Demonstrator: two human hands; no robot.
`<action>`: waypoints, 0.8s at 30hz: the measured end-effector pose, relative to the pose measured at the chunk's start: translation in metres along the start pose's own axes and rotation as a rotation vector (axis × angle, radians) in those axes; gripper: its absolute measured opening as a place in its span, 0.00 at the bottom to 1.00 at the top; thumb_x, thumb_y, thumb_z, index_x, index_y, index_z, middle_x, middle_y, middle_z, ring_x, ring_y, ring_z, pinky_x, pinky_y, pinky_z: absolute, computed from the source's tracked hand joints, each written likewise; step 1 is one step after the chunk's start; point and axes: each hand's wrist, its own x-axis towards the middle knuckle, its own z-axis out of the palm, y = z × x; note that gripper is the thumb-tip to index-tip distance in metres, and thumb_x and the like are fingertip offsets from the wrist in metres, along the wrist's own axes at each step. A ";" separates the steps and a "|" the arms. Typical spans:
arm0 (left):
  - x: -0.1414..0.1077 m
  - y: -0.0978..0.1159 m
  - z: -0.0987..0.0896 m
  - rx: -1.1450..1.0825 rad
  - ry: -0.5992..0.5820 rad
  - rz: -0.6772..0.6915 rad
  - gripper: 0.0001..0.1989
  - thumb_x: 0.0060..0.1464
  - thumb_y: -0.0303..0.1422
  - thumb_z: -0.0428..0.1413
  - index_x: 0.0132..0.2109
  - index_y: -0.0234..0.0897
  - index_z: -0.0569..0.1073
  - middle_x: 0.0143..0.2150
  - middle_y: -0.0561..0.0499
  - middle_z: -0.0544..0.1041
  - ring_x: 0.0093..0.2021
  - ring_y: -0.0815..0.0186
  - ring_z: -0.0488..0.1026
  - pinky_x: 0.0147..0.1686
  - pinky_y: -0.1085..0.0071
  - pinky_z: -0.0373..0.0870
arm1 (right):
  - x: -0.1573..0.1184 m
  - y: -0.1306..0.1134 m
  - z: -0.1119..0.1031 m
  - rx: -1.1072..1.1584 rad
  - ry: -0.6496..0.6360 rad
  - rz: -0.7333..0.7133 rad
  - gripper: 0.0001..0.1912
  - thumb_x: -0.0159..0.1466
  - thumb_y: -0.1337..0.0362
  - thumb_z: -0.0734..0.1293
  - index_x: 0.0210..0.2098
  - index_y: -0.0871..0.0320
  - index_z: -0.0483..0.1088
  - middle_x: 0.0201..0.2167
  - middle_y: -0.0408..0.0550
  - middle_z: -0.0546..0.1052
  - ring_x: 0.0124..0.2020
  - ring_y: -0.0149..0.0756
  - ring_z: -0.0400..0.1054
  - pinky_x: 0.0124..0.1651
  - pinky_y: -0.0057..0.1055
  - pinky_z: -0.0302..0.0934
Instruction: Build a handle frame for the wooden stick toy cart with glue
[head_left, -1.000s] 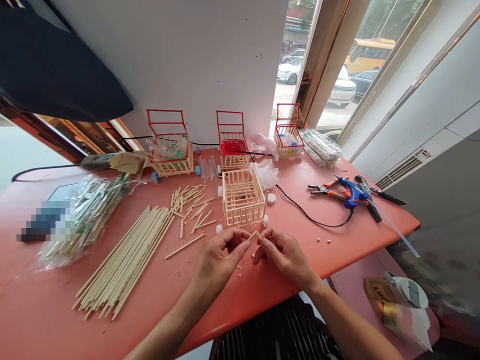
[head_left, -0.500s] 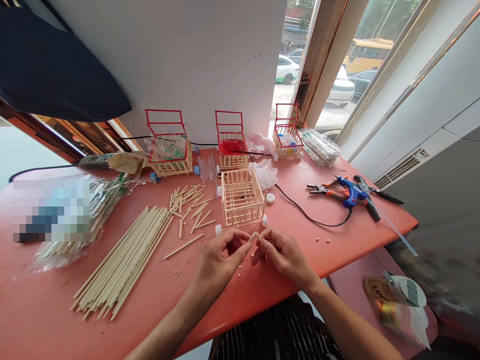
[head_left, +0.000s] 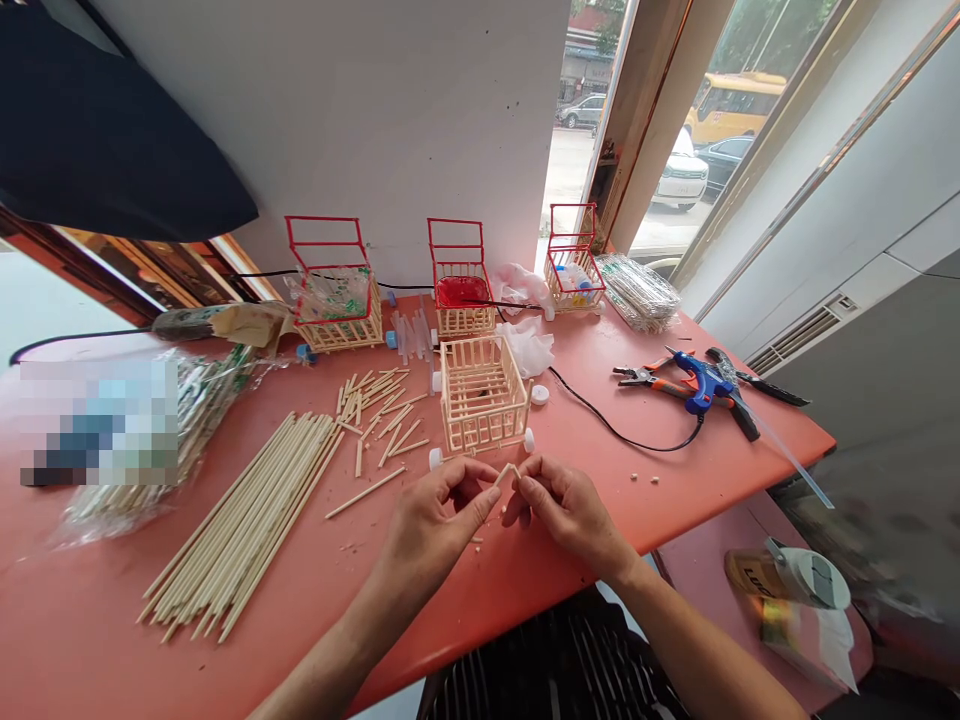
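Angled stick piece (head_left: 505, 473), pale, one: held between the two hands over the counter (head_left: 360, 660), just in front of the slatted cart body (head_left: 487, 388). Single bent stick or two joined: cannot tell.
Left hand (head_left: 439, 508): thumb and finger pinched on one leg.
Right hand (head_left: 566, 502): likewise, on the other leg.
Handling, as judged: grip near the corner; both legs in one plane; pressure light and even, as thin wood may slip or split; angle steady.
Glue gun (head_left: 703, 383), blue, one: lying rightward, apart from both hands.
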 end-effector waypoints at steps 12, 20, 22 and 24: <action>0.000 -0.001 -0.004 0.007 -0.033 -0.021 0.09 0.54 0.37 0.59 0.36 0.35 0.80 0.24 0.54 0.73 0.25 0.68 0.67 0.26 0.74 0.64 | 0.000 0.001 0.000 -0.041 0.013 -0.010 0.15 0.73 0.52 0.61 0.35 0.56 0.67 0.27 0.47 0.82 0.26 0.32 0.72 0.34 0.28 0.66; 0.003 -0.002 -0.008 0.020 -0.062 0.021 0.09 0.56 0.35 0.59 0.39 0.36 0.82 0.29 0.51 0.79 0.28 0.67 0.70 0.29 0.73 0.65 | 0.000 0.001 0.000 -0.052 0.026 -0.003 0.14 0.72 0.54 0.62 0.36 0.57 0.67 0.28 0.48 0.81 0.26 0.32 0.71 0.32 0.27 0.64; 0.003 -0.002 -0.008 0.031 -0.051 0.037 0.09 0.57 0.35 0.59 0.39 0.36 0.82 0.30 0.51 0.79 0.28 0.67 0.70 0.29 0.73 0.65 | 0.000 0.002 -0.001 -0.047 0.025 0.001 0.13 0.72 0.55 0.63 0.36 0.57 0.66 0.28 0.48 0.82 0.26 0.31 0.71 0.32 0.27 0.63; 0.003 -0.003 -0.008 0.035 -0.051 0.045 0.09 0.57 0.35 0.59 0.40 0.36 0.82 0.30 0.51 0.79 0.29 0.67 0.70 0.30 0.73 0.65 | 0.000 0.003 -0.001 -0.043 0.023 0.001 0.13 0.72 0.55 0.63 0.36 0.56 0.66 0.28 0.48 0.82 0.26 0.31 0.71 0.32 0.27 0.63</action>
